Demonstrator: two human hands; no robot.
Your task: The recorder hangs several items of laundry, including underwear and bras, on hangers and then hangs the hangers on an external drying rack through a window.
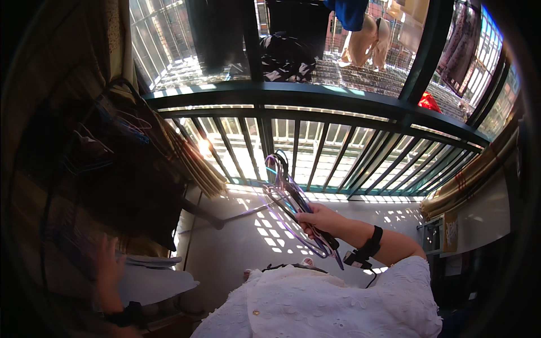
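A bunch of clothes hangers (291, 198), purple, pink, black and blue, is gripped in my right hand (317, 219), with the hooks pointing up and away from me. My left hand (110, 257) is at the lower left, blurred, its fingers apart and nothing visible in it. White and grey folded cloth (154, 281) lies beside that hand. Above it, in the shade, dark clothing (122, 203) hangs on a rack, with several more hangers (97, 145) near its top.
A dark green metal railing (296, 148) and window frame (279, 95) run across ahead. Laundry, including beige garments (363, 40), hangs beyond. Brown curtains (456, 194) stand at both sides. At right is a white surface (486, 211) beside a small frame. Sunlight patches the floor (224, 249).
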